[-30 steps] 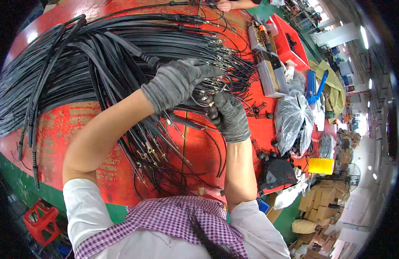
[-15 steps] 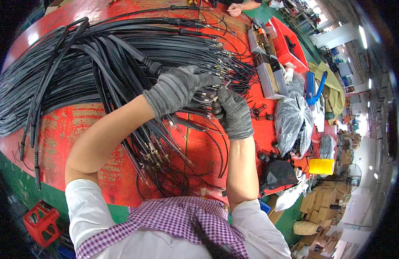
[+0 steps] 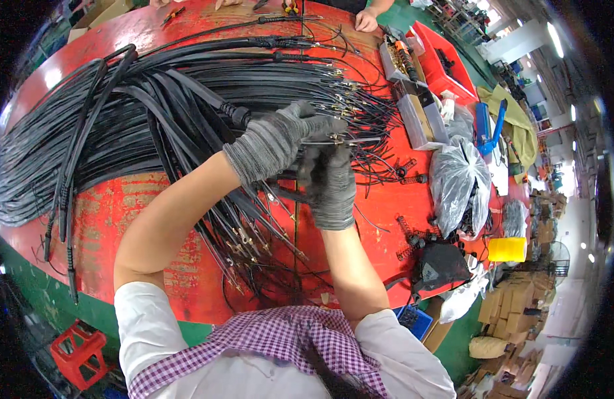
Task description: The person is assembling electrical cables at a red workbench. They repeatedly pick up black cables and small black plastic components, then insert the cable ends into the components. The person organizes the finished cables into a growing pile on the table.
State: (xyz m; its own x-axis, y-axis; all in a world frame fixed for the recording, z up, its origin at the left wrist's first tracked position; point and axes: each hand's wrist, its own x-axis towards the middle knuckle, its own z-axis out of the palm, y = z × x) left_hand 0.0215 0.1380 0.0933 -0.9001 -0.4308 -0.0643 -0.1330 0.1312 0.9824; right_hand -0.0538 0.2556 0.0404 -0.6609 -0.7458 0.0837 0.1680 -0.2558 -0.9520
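My left hand (image 3: pixel 277 141), in a grey knit glove, is closed around a black cable, its thumb and fingers pinched near the thin metal end. Close beside it, my right hand (image 3: pixel 329 189), gloved alike, is bent in under the cable end; motion smears its fingers, so its grip cannot be made out. Behind both hands lies a thick bundle of black cables (image 3: pixel 207 76) with metal end fittings (image 3: pixel 347 100) pointing right. A second group of cable ends (image 3: pixel 244 239) spreads over the red table (image 3: pixel 380 213) below my left forearm.
To the right stand grey bins (image 3: pixel 416 120), a red crate (image 3: pixel 440 63), a clear plastic bag (image 3: pixel 458 179), a blue tool (image 3: pixel 491 126) and a yellow roll (image 3: pixel 506 249). Small black springs (image 3: pixel 413 174) lie nearby. Another person's hand (image 3: pixel 367 20) rests at the far edge. A red stool (image 3: pixel 80 356) stands lower left.
My right hand has moved left and slightly down, in close to my left hand. The left hand keeps its hold. More of other people's hands show at the far edge.
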